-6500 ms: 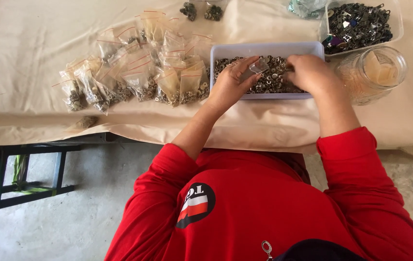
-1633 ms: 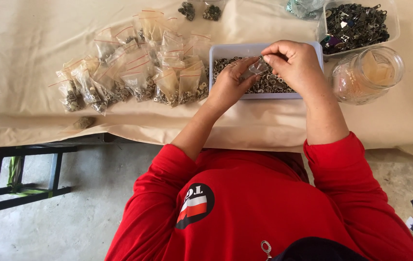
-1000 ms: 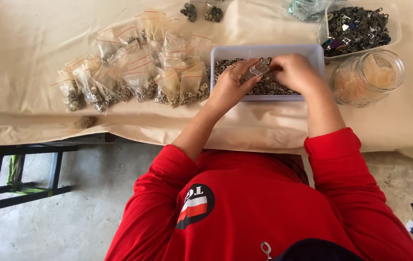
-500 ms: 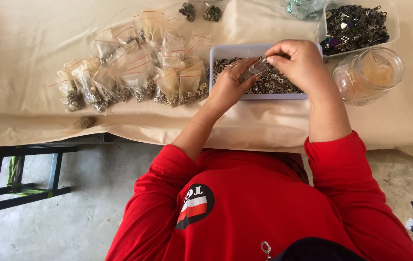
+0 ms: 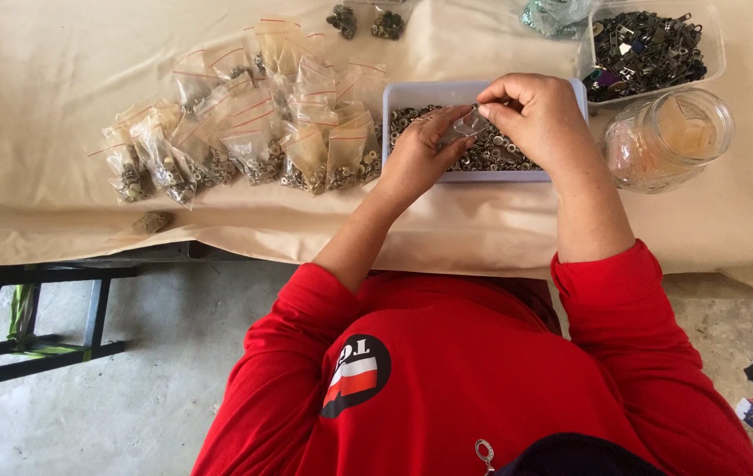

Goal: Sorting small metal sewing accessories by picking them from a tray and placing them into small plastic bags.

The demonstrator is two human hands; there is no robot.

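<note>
My left hand [image 5: 419, 160] pinches a small clear plastic bag [image 5: 463, 129] over a pale rectangular tray [image 5: 394, 97] filled with small metal rings [image 5: 491, 157]. My right hand [image 5: 537, 115] hovers just above the bag's mouth with its fingertips pinched together; whatever they hold is too small to make out. Both hands meet over the middle of the tray. To the left lies a heap of filled small bags [image 5: 253, 123] with red seal strips.
A clear glass jar [image 5: 669, 139] lies on its side right of the tray. Behind it a clear tub [image 5: 650, 44] holds dark metal parts. The table wears a beige cloth [image 5: 59, 79]. A dark stool frame [image 5: 50, 308] stands on the concrete floor below left.
My right hand dipped into the tray of rings a second ago and has come back up to the bag's mouth. My left hand has kept the bag in place.
</note>
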